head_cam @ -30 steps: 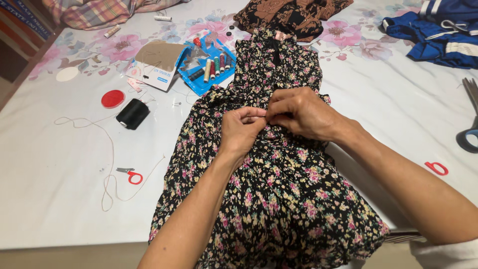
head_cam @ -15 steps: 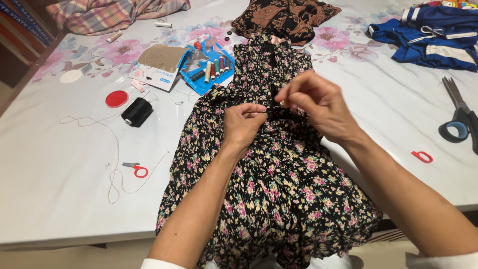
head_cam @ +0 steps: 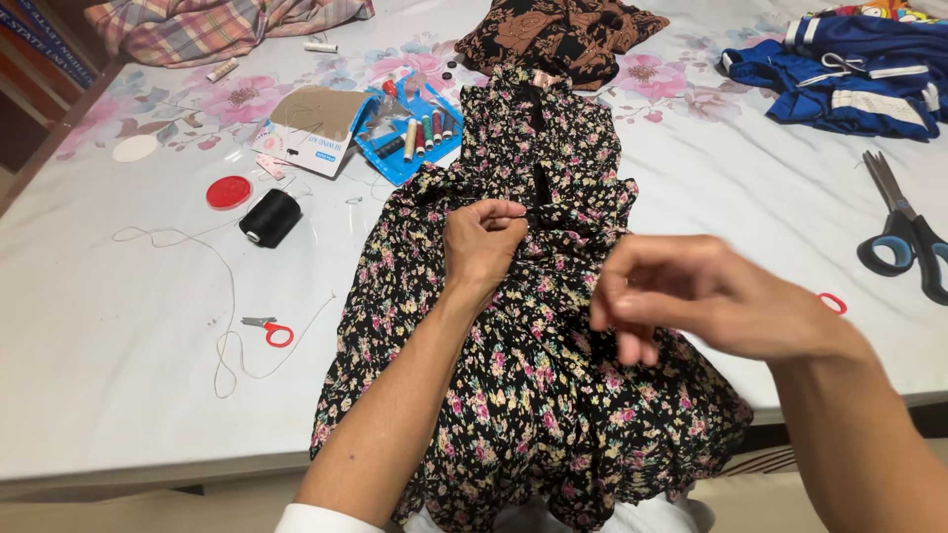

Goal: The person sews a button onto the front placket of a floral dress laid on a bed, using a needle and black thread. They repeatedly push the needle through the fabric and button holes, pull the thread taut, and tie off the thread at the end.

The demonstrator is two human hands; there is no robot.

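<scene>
Two hands on a thin, limp floral dress (head_cam: 533, 375): left hand (head_cam: 481, 242) pinches its waist fold, best hold there; right hand (head_cam: 691, 301) raised, fingertips pinched, contents unclear.

Thread spool (head_cam: 269, 217) left of dress (head_cam: 533, 355), scissors (head_cam: 904, 237) right
</scene>
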